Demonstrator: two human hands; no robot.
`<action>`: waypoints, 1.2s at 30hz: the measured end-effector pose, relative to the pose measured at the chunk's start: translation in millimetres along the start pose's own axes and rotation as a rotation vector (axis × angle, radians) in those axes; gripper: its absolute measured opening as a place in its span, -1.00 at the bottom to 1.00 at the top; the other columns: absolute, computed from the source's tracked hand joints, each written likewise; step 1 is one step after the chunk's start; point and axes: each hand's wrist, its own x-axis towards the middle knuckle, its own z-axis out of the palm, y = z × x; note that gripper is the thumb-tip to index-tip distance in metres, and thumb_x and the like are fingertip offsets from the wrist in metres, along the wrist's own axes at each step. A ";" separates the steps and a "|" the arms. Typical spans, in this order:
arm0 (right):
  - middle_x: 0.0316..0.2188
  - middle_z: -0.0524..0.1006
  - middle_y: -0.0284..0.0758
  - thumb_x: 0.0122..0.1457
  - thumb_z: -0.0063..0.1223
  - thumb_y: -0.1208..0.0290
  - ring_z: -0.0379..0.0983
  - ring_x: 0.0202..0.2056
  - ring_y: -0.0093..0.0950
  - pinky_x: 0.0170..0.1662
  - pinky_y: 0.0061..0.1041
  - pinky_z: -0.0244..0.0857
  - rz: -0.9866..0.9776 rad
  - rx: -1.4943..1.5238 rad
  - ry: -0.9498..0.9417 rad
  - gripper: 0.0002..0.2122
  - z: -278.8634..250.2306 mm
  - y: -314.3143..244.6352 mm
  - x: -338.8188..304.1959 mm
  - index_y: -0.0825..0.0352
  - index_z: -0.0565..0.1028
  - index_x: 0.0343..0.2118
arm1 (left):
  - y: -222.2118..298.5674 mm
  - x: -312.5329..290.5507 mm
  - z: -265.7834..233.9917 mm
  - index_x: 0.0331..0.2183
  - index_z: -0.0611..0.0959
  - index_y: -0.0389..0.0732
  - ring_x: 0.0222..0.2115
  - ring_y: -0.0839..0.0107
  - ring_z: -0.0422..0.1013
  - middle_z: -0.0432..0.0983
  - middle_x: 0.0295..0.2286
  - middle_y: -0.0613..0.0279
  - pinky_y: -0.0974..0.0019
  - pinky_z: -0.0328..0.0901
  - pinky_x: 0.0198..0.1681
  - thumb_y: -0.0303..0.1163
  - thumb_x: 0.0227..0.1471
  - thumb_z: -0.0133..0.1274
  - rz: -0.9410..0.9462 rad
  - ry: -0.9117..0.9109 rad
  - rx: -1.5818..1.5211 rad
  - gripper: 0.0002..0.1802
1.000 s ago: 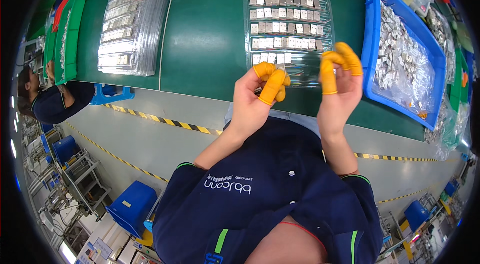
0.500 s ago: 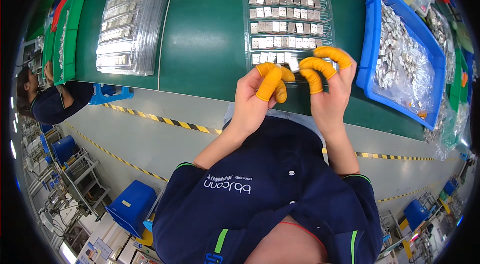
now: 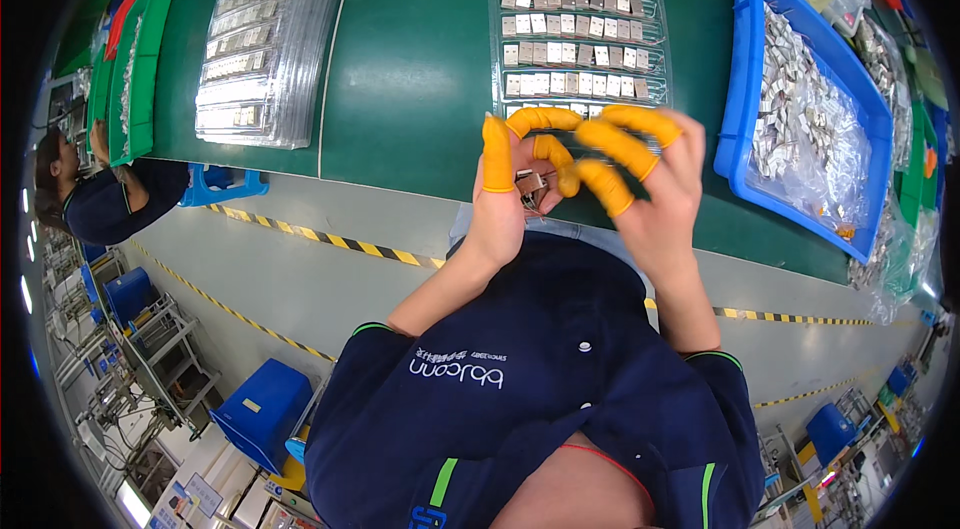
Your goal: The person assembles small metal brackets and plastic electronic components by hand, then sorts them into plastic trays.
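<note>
My left hand (image 3: pixel 505 204), with yellow finger cots on several fingers, is curled around several small metal USB connectors (image 3: pixel 530 183) in its palm. My right hand (image 3: pixel 655 174), also in yellow finger cots, is just right of it, its fingertips close to the left fingertips. Motion blurs the right fingertips, so whether they pinch a connector cannot be made out. Beyond both hands is a clear plastic tray (image 3: pixel 497 39) holding rows of silver USB connectors (image 3: pixel 570 84). My fingers hide most of its nearest row.
To the right stands a blue bin (image 3: pixel 738 79) with loose connectors and plastic bags. At the left, a stack of clear trays (image 3: pixel 318 59) lies on the green table (image 3: pixel 415 59). A green bin (image 3: pixel 150 59) and another person (image 3: pixel 120 199) are at the far left.
Both hands have moved nearer to me from the tray's nearest row. The left fingers have spread apart, exposing connectors in the palm. The light piece between the fingertips no longer shows.
</note>
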 end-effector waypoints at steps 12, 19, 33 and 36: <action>-0.31 0.46 -0.44 -0.22 0.25 0.45 0.25 -0.19 -0.41 -0.11 -0.41 0.05 0.163 0.233 -0.235 -0.80 -1.0 -14.8 -3.5 0.24 0.56 -0.43 | -7.2 -2.5 4.0 -0.11 0.40 -0.23 -0.52 0.65 0.33 0.45 -0.43 0.28 0.59 0.23 -0.46 0.17 0.12 -0.45 -0.017 -0.009 0.084 -0.33; -0.43 0.48 -0.45 -0.27 0.25 0.45 0.31 -0.26 -0.42 -0.14 -0.41 0.05 0.070 0.074 -0.222 -0.77 -3.3 -24.9 -11.5 0.24 0.56 -0.44 | -3.0 -7.5 10.2 -0.07 0.33 -0.25 -0.59 0.63 0.27 0.37 -0.54 0.31 0.61 0.13 -0.51 0.25 0.08 -0.52 0.019 0.023 0.052 -0.23; -0.46 0.49 -0.37 -0.21 0.20 0.58 0.34 -0.40 -0.50 -0.32 -0.59 0.22 0.205 0.298 -0.187 -0.80 -39.2 3.0 -14.6 0.31 0.59 -0.41 | 0.2 -18.9 6.4 -0.36 0.56 -0.35 -0.59 0.64 0.35 0.49 -0.52 0.27 0.54 0.26 -0.52 -0.42 -0.03 0.10 0.049 -0.262 0.313 -0.81; -0.44 0.50 -0.36 -0.19 0.18 0.59 0.36 -0.37 -0.50 -0.35 -0.61 0.22 0.344 0.395 -0.144 -0.78 -37.5 -0.1 -19.7 0.33 0.58 -0.38 | -3.2 -17.4 7.4 -0.37 0.55 -0.36 -0.59 0.62 0.36 0.49 -0.53 0.26 0.53 0.27 -0.51 -0.46 -0.02 0.08 0.021 -0.255 0.302 -0.84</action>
